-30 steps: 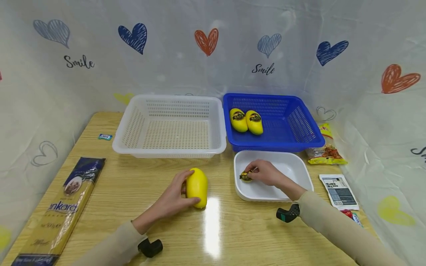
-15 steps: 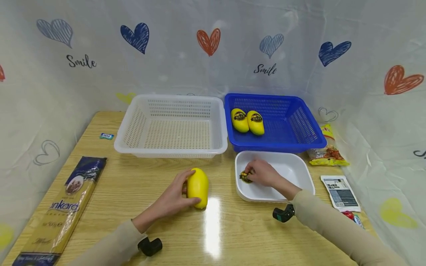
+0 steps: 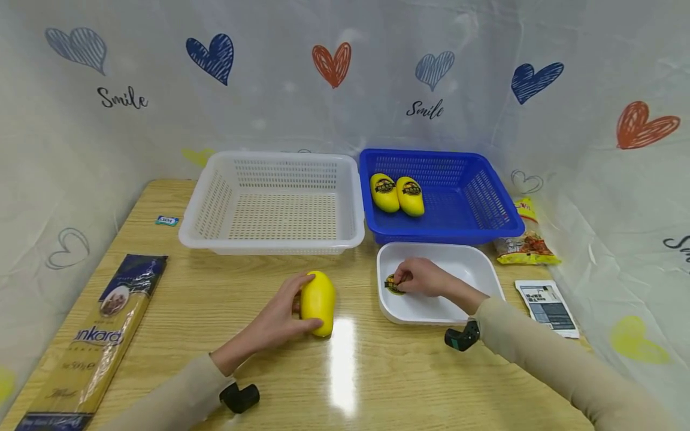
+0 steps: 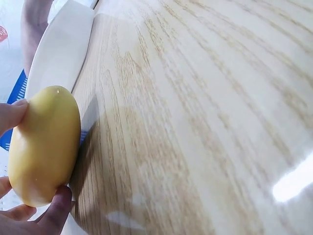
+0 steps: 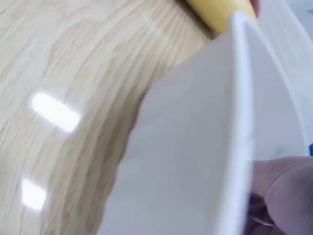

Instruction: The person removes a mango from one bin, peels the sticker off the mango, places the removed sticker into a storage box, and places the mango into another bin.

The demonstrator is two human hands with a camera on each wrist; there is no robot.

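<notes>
My left hand [image 3: 280, 314] grips a plain yellow mango [image 3: 318, 304] from its left side, on the table in front of the white basket. In the left wrist view, the fingers and thumb lie around the mango [image 4: 46, 147]. At the left end of the white tray [image 3: 474, 263], my right hand [image 3: 426, 278] has its curled fingertips at the edge of a round black-and-yellow sticker [image 3: 392, 285]. The tray's wall [image 5: 181, 142] hides most of that hand's fingers in the right wrist view. Two more mangoes [image 3: 398, 194] with such stickers sit in the blue basket [image 3: 458, 221].
A white basket [image 3: 269, 244] stands at the back, beside the blue one. To the left lie a spaghetti pack [image 3: 99, 341] and a small candy [image 3: 167, 221]. On the right are a yellow snack bag [image 3: 528, 245] and a white pouch [image 3: 547, 308].
My right fingers have shifted slightly at the sticker, which shows a little more to the left of them. The left hand and its mango have stayed put.
</notes>
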